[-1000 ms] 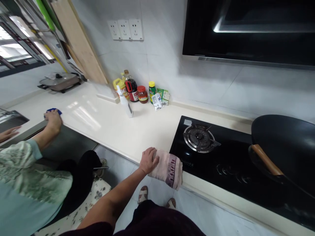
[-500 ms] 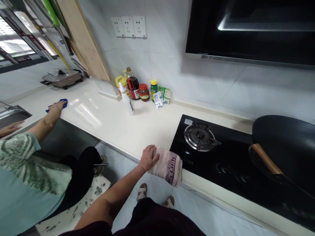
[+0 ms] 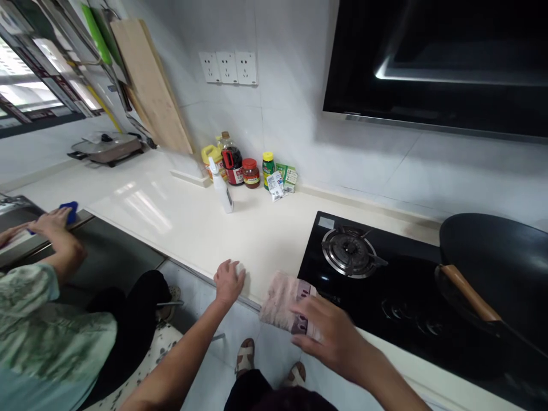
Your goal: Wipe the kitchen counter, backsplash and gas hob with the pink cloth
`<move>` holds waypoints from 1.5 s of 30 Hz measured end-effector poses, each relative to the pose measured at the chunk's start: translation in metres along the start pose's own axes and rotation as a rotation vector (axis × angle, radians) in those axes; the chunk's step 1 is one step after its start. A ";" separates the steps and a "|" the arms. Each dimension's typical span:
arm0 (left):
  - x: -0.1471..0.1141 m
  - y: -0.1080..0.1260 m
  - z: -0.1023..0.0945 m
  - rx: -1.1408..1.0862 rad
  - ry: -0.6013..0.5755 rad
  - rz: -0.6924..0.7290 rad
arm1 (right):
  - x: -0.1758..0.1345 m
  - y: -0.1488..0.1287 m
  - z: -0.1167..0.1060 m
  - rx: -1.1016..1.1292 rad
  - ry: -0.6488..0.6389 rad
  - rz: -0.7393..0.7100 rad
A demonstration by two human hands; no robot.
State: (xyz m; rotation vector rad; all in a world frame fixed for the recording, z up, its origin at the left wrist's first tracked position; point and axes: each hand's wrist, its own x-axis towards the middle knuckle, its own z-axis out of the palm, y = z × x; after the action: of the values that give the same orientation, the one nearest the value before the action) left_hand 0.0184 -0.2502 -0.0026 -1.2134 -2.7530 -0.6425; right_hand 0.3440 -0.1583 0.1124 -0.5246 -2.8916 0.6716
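Note:
A folded pinkish towel (image 3: 276, 299) with a purple patterned band lies at the counter's front edge, just left of the hob. My right hand (image 3: 331, 334), somewhat blurred, hovers over its right end with thumb and fingers apart; whether the fingertips touch the cloth I cannot tell. Left of the towel, my left hand (image 3: 229, 282) rests on the counter edge with its fingers spread. A small pale patch shows between its thumb and forefinger, too unclear to name. The black gas hob (image 3: 310, 260) is right beside the towel.
A white spray bottle (image 3: 222, 191) stands before several sauce bottles, a red-lidded jar (image 3: 251, 174) and packets (image 3: 277, 185). A black wok (image 3: 500, 268) with a wooden handle sits on the hob. At left, a co-worker's hand (image 3: 53, 222) is on a blue cloth (image 3: 69, 212) near the sink.
My left hand has left the towel and moved left onto the counter edge. My right hand has come into view over the towel. The co-worker's blue cloth has moved toward the sink.

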 end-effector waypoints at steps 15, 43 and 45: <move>0.047 0.018 0.001 0.171 -0.065 -0.129 | 0.035 0.030 0.110 -0.082 -0.130 0.031; 0.054 0.021 0.001 0.259 -0.129 -0.143 | -0.075 0.115 0.080 -0.274 0.171 0.671; 0.054 0.021 0.002 0.265 -0.133 -0.144 | -0.046 0.104 0.082 -0.201 0.070 0.642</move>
State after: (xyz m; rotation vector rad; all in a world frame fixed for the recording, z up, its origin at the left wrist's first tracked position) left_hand -0.0037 -0.1996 0.0152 -1.0439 -2.9353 -0.2009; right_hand 0.4022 -0.1210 -0.0093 -1.4996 -2.7173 0.4050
